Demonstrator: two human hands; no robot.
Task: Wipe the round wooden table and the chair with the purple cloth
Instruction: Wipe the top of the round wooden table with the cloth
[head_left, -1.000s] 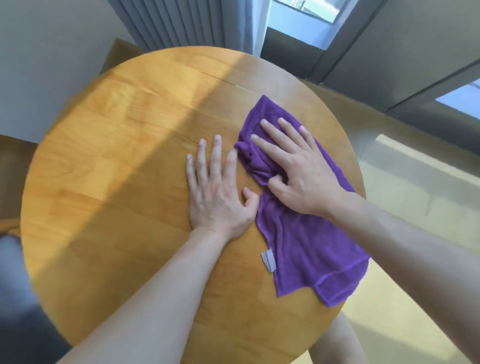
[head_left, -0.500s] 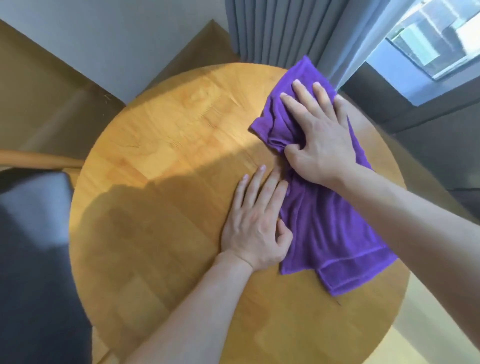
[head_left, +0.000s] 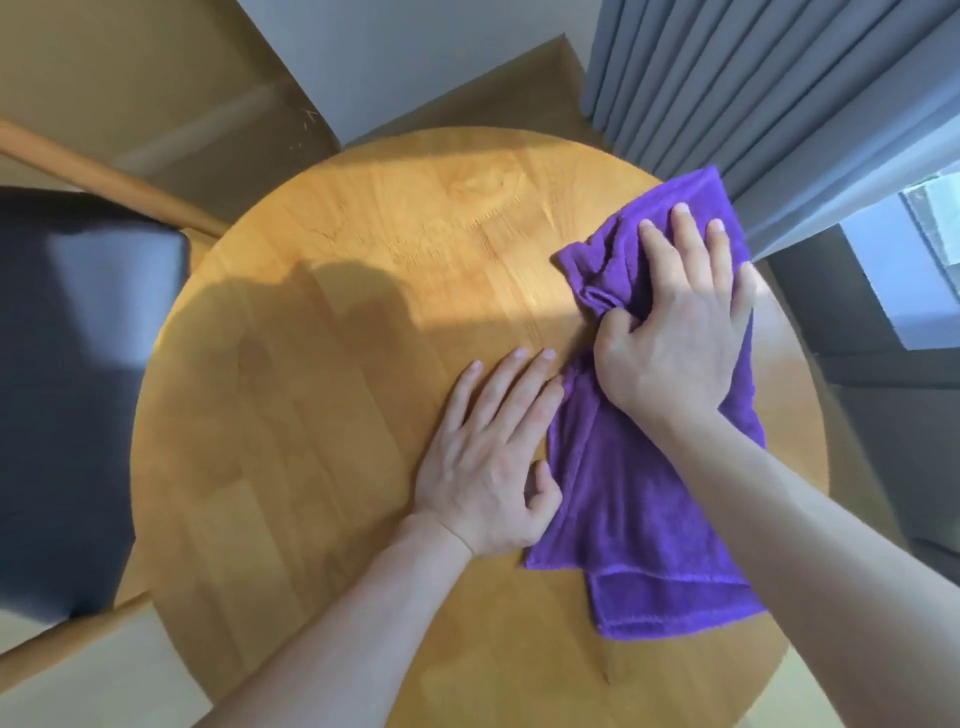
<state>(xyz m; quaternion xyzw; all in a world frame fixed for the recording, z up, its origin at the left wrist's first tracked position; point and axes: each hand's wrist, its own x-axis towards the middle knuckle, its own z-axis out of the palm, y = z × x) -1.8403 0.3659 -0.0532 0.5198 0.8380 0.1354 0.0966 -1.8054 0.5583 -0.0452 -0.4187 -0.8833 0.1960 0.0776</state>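
The round wooden table (head_left: 322, 415) fills the middle of the head view. The purple cloth (head_left: 639, 499) lies stretched along its right side, from the far right rim down toward me. My right hand (head_left: 680, 332) presses on the cloth's far part, fingers spread and thumb bunching a fold. My left hand (head_left: 493, 457) rests flat on the bare wood just left of the cloth, fingers apart, its thumb touching the cloth's edge. The chair (head_left: 78, 364), with a dark padded seat and light wooden frame, stands at the left, tucked against the table.
Grey curtains (head_left: 769, 93) hang at the far right behind the table, beside a window (head_left: 930, 244). A pale wall (head_left: 415, 47) stands behind the table. Light floor shows at the lower left and right.
My right hand has pushed the cloth away from me toward the table's far right rim. My left hand stays flat beside it. The view has swung left, bringing the chair in.
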